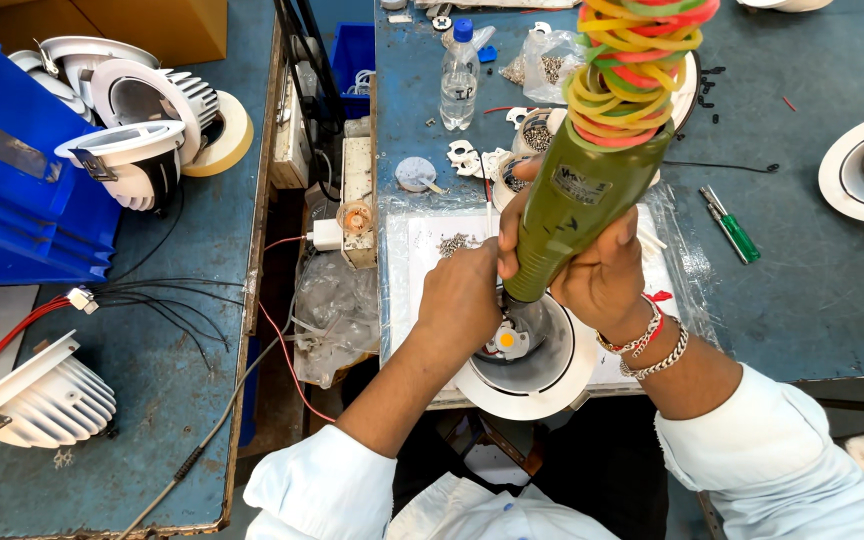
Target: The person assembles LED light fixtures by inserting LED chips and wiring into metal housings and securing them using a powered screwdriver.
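Driver over downlight, both hands on it.
I see my right hand (607,275) with its grip clamped round the green electric screwdriver (577,205), tip down inside the white round downlight (542,365) at the tabletop (812,270) edge. Left hand (462,300) rests on the fitting's rim, fingers curled beside the tool; can't tell if its grip pinches anything.

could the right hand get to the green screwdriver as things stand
Probably not right away: the right hand is wrapped around the green power tool. The green screwdriver lies alone on the table to its right, with nothing between.
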